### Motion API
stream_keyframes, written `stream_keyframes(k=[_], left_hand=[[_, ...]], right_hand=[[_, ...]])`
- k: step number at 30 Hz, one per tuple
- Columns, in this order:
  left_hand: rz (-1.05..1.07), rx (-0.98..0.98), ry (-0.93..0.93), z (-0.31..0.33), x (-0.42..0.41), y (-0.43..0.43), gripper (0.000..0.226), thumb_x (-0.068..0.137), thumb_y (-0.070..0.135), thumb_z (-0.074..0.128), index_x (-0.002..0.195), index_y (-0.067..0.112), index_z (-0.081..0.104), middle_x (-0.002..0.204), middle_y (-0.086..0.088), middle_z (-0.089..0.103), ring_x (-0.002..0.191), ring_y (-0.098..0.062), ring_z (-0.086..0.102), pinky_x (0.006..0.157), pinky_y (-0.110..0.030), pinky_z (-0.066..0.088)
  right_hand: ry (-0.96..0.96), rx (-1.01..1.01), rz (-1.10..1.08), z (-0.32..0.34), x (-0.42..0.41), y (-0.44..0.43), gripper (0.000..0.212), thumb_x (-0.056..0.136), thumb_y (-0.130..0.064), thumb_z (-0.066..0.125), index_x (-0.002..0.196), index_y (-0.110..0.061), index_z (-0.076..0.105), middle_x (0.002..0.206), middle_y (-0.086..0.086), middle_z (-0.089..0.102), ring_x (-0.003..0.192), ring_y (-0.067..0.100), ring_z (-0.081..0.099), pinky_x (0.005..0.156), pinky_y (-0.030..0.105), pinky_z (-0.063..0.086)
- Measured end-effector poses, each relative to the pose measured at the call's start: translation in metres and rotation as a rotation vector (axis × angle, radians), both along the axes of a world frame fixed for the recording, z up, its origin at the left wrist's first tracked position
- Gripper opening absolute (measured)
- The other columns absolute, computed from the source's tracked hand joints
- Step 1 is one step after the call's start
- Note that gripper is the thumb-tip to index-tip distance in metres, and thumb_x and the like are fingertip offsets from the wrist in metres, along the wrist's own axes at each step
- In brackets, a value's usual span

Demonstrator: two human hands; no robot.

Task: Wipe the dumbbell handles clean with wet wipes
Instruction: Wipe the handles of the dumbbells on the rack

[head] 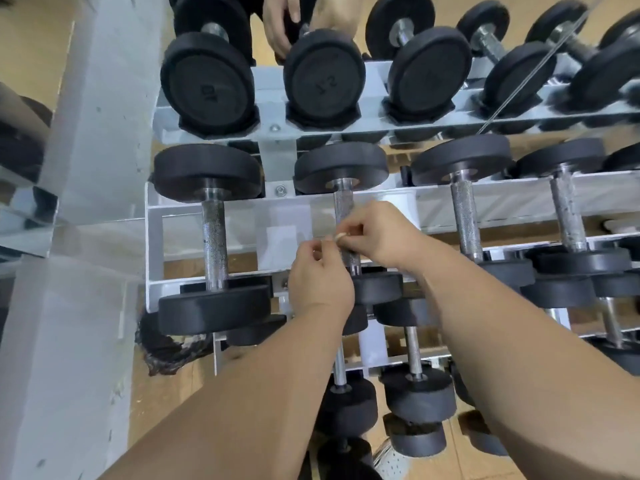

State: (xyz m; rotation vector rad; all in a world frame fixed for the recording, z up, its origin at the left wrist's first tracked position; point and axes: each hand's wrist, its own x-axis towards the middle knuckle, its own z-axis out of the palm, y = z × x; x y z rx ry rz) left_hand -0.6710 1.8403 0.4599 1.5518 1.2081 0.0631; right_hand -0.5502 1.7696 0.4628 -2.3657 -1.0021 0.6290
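Black dumbbells with knurled steel handles lie across a white rack (154, 244). My hands meet just above the handle (343, 206) of the second dumbbell from the left on the middle tier. My right hand (377, 233) pinches a small pale piece (338, 236), apparently a wet wipe, at its fingertips. My left hand (318, 275) has curled fingers and pinches the same piece from the left. The hands hide the lower part of that handle. The neighbouring handle (214, 237) on the left looks speckled and worn.
A mirror behind the rack reflects the top-tier dumbbells (207, 84) and a person's hands (280, 26). A grey pillar (86, 168) stands at the left. Smaller dumbbells (415, 393) sit on the lower tier. The floor (166, 393) is wood.
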Motion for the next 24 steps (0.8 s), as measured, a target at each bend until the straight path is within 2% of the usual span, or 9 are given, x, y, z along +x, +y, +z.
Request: stream_keyframes(k=[3,6,8,10,13,17,20,21,24], left_hand=[[-0.056,-0.031,-0.001,0.007,-0.003,0.002,0.025,0.105,0.045,0.034,0.102,0.029,0.053,0.090,0.004,0.056,0.091,-0.024,0.052,0.079,-0.035,0.036],[-0.032,-0.219,-0.083,0.014,-0.014,0.011,0.034,0.106,0.045,0.031,0.120,0.028,0.057,0.118,0.001,0.059,0.108,-0.024,0.053,0.094,-0.039,0.040],[-0.003,-0.304,-0.175,0.024,-0.026,0.020,0.037,0.106,0.044,0.034,0.128,0.031,0.060,0.126,0.006,0.060,0.119,-0.021,0.053,0.103,-0.041,0.041],[-0.037,-0.332,-0.286,0.036,-0.042,0.031,0.029,0.105,0.040,0.041,0.120,0.033,0.066,0.118,0.009,0.066,0.116,-0.015,0.059,0.099,-0.036,0.043],[-0.096,-0.383,-0.401,0.052,-0.062,0.052,0.019,0.104,0.031,0.053,0.106,0.030,0.071,0.099,0.009,0.075,0.097,-0.011,0.069,0.083,-0.030,0.050],[-0.158,-0.308,-0.370,0.066,-0.081,0.093,0.014,0.100,0.020,0.062,0.106,0.026,0.073,0.091,0.008,0.074,0.083,-0.014,0.068,0.063,-0.024,0.051],[-0.300,-0.324,-0.320,0.073,-0.090,0.128,0.016,0.098,0.013,0.065,0.099,0.026,0.075,0.092,0.000,0.077,0.088,-0.025,0.071,0.076,-0.037,0.058],[-0.332,-0.346,-0.318,0.075,-0.091,0.139,0.018,0.097,0.010,0.064,0.099,0.024,0.075,0.094,-0.002,0.077,0.087,-0.026,0.070,0.077,-0.035,0.058],[-0.343,-0.370,-0.294,0.074,-0.089,0.174,0.015,0.096,0.006,0.064,0.101,0.016,0.074,0.095,-0.005,0.077,0.079,-0.013,0.067,0.066,-0.018,0.053]], right_hand=[[0.195,-0.175,0.063,0.014,-0.008,-0.014,0.008,0.081,-0.022,0.080,0.074,-0.024,0.077,0.060,-0.021,0.065,0.061,-0.002,0.058,0.065,0.018,0.043],[0.256,0.098,-0.251,0.035,-0.027,-0.014,0.015,0.085,-0.023,0.076,0.071,-0.026,0.072,0.061,-0.012,0.064,0.059,0.007,0.057,0.064,0.027,0.048],[0.411,0.338,-0.454,0.053,-0.045,-0.007,0.016,0.092,-0.021,0.070,0.077,-0.017,0.069,0.054,-0.006,0.056,0.051,0.011,0.049,0.055,0.025,0.042],[0.524,0.435,-0.525,0.064,-0.064,0.004,0.017,0.097,-0.019,0.064,0.081,-0.014,0.066,0.054,-0.002,0.054,0.048,0.012,0.044,0.051,0.025,0.039],[0.625,0.412,-0.514,0.071,-0.090,0.024,0.018,0.101,-0.018,0.057,0.083,-0.016,0.062,0.059,0.002,0.058,0.048,0.012,0.045,0.050,0.023,0.039],[0.609,0.358,-0.538,0.072,-0.113,0.058,0.015,0.097,-0.022,0.063,0.090,-0.010,0.067,0.068,0.006,0.059,0.057,0.013,0.050,0.053,0.024,0.042],[0.627,0.363,-0.615,0.074,-0.123,0.088,0.013,0.094,-0.023,0.067,0.087,-0.013,0.070,0.078,0.009,0.068,0.070,0.020,0.061,0.064,0.032,0.050],[0.649,0.386,-0.657,0.075,-0.126,0.097,0.013,0.094,-0.022,0.068,0.086,-0.012,0.070,0.079,0.011,0.069,0.072,0.022,0.062,0.066,0.034,0.051],[0.697,0.451,-0.758,0.078,-0.135,0.125,0.012,0.091,-0.020,0.071,0.084,-0.011,0.070,0.077,0.012,0.068,0.072,0.025,0.062,0.068,0.036,0.050]])
